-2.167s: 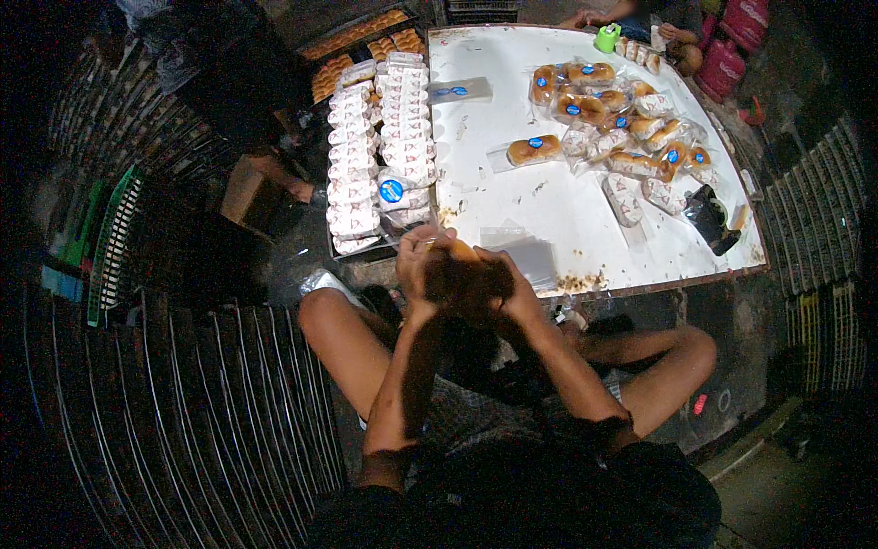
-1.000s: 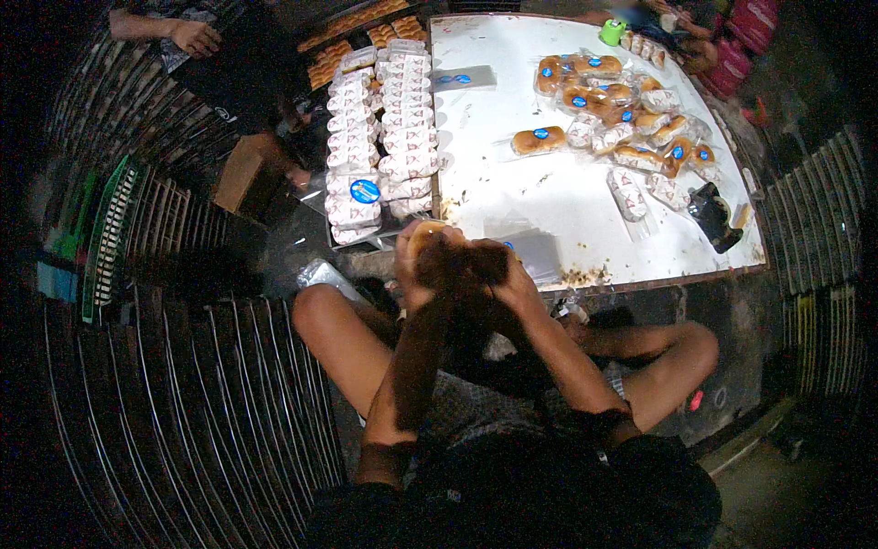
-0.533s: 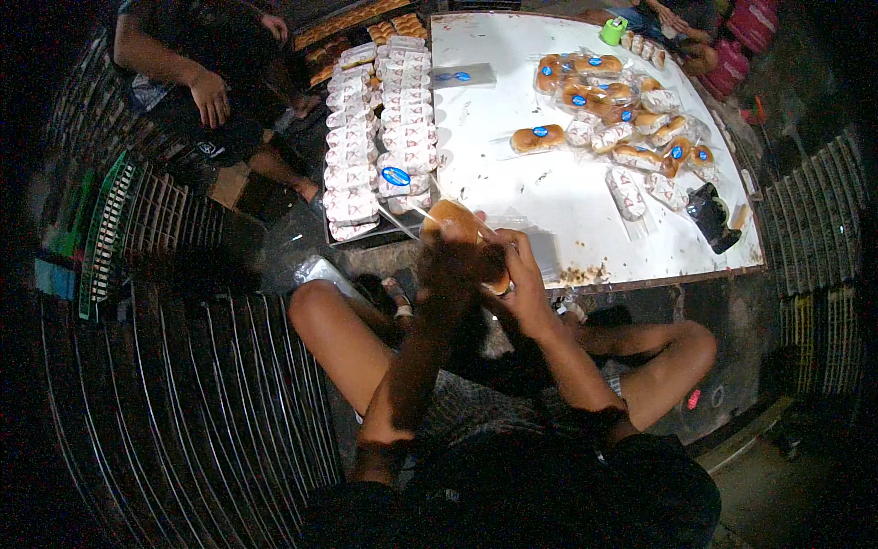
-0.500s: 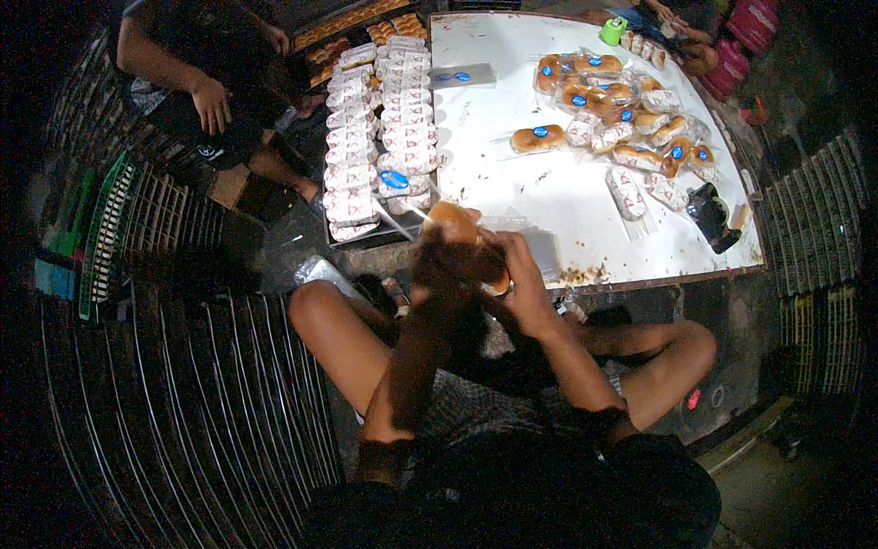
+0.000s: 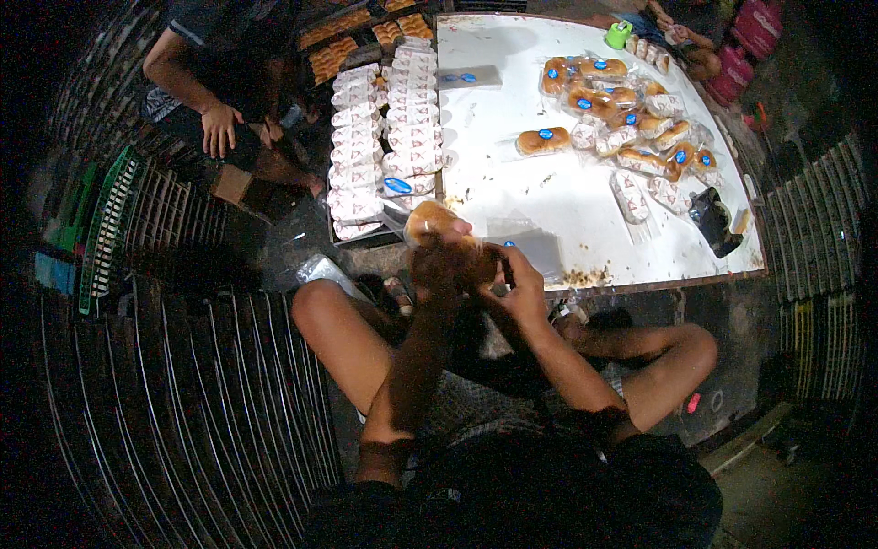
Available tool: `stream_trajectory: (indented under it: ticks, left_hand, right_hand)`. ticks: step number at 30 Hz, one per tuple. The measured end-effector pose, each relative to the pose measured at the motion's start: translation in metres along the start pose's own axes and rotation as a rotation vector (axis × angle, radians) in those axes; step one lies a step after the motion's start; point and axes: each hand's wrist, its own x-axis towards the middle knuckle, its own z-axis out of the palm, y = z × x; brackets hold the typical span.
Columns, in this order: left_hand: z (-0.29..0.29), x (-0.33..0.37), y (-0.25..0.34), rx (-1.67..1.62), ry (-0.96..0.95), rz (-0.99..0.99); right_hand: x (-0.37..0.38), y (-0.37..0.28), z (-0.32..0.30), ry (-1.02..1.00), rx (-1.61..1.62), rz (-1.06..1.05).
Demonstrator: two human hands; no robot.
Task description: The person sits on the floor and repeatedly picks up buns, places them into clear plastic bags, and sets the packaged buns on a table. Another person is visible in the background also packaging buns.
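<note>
My left hand (image 5: 441,263), mostly in shadow, is closed around a golden-brown bun (image 5: 430,218) in what looks like a clear bag, just off the near edge of the white table (image 5: 494,197). Close on its right is my right hand (image 5: 523,285), fingers bent and pressed together. A small blue spot shows at those fingertips; what they grip is too dark to make out. Left of the bun stands a crate of wrapped rolls (image 5: 355,174) in stacked rows, with a blue oval label (image 5: 397,185) on top near its front.
Several bagged buns (image 5: 594,101) with blue labels lie heaped at the table's right, beside a black tape dispenser (image 5: 713,222). One bagged bun (image 5: 541,141) lies apart. A green container (image 5: 618,35) stands far back. Another person's hand (image 5: 219,130) is at left, near wire racks (image 5: 183,384).
The bun has moved slightly left and down in my left hand. My right hand has shifted a little down, away from the bun. The person at left has leaned rightward.
</note>
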Motion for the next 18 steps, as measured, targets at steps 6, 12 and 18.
stream_trajectory:
  ticks: [6,12,18]
  left_hand:
    - [0.024,-0.008,0.024,-0.141,0.034,-0.103]
    - [0.009,0.0,0.041,-0.1,-0.178,-0.264]
    - [0.024,-0.025,0.011,-0.073,-0.398,-0.091]
  right_hand:
    - [0.003,-0.004,0.001,0.1,0.149,-0.185]
    - [0.003,-0.013,-0.002,0.116,0.0,-0.23]
    - [0.01,-0.018,-0.003,0.305,0.105,-0.097]
